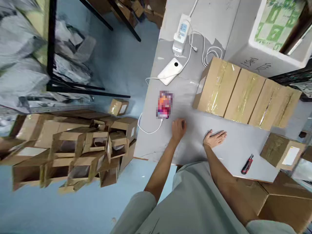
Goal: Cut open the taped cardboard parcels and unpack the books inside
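My left hand (179,130) rests on the grey table (195,149) with its fingers curled into a loose fist, and I see nothing in it. Just beyond it lies a phone (165,104) with a pixelated screen and a white cable (152,132) plugged into its near end. Palm down on the table, my right hand (214,138) is open with the fingers stretched to the right. A row of taped cardboard boxes (220,87) stands beyond that hand. Off to its right lies a red and black utility knife (247,164), apart from the hand.
A white power bank (170,71) and a power strip (181,32) with cables lie farther back. A foam box (268,61) stands back right, a smaller carton (282,151) at the right edge. Open cartons (65,146) are stacked on the floor at left, beside a black-framed rack (50,42).
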A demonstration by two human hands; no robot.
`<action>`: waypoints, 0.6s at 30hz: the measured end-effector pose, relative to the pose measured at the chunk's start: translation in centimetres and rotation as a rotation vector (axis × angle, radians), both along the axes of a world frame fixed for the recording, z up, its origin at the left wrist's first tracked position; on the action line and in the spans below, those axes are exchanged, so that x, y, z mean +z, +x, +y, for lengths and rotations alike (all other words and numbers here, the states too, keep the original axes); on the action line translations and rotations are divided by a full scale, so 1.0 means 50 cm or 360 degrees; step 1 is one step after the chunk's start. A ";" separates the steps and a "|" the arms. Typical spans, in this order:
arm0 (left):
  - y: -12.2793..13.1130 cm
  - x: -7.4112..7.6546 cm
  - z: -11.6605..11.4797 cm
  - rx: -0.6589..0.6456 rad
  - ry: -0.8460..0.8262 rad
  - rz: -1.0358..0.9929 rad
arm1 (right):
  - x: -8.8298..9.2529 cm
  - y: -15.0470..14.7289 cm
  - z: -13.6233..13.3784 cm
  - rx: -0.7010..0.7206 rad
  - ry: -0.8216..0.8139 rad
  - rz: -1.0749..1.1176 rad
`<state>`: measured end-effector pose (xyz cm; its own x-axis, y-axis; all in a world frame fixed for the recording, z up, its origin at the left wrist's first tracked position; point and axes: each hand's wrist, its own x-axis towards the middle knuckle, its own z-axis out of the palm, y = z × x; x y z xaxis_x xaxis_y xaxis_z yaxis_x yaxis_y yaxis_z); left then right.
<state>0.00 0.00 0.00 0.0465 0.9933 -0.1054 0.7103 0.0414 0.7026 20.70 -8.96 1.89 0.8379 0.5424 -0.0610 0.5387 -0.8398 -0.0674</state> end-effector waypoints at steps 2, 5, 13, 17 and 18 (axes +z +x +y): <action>-0.034 -0.002 0.019 0.0178 0.0018 0.0059 | 0.002 0.001 0.000 0.0004 -0.0003 0.0001; -0.082 0.003 0.046 0.0432 0.0056 0.0134 | 0.008 0.001 0.003 -0.0001 -0.0002 0.0011; -0.162 0.023 0.097 0.0595 0.0093 0.0172 | 0.022 -0.005 0.010 -0.0032 -0.0031 0.0033; -0.171 0.018 0.102 0.0542 0.0079 0.0160 | 0.019 -0.005 0.008 -0.0030 -0.0030 0.0021; -0.171 0.017 0.102 0.0526 0.0067 0.0159 | 0.019 -0.005 0.007 -0.0027 -0.0028 0.0017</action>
